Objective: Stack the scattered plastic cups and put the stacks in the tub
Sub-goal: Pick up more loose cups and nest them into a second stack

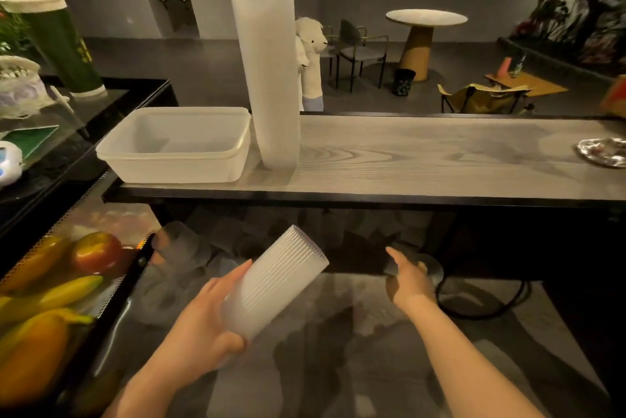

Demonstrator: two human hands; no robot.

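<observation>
Cups (274,285) nested in a short stack lie tilted in your left hand (200,326), gripped low over the lower shelf. Your right hand (408,277) closes on a loose cup (430,267) — still the stacking step, I judge. Next, seat it squarely; the tub (176,143) waits empty on the table (423,160) beside a tall stack (267,62).

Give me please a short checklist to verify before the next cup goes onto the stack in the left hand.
1. Left hand grips the short stack firmly: ok.
2. Stack's open end faces the right hand: ok.
3. Right hand has hold of a loose cup: cannot tell, blurred.
4. Tub is empty, ready for stacks: ok.
5. Tall stack beside the tub stands steady: not ok, leaning.
</observation>
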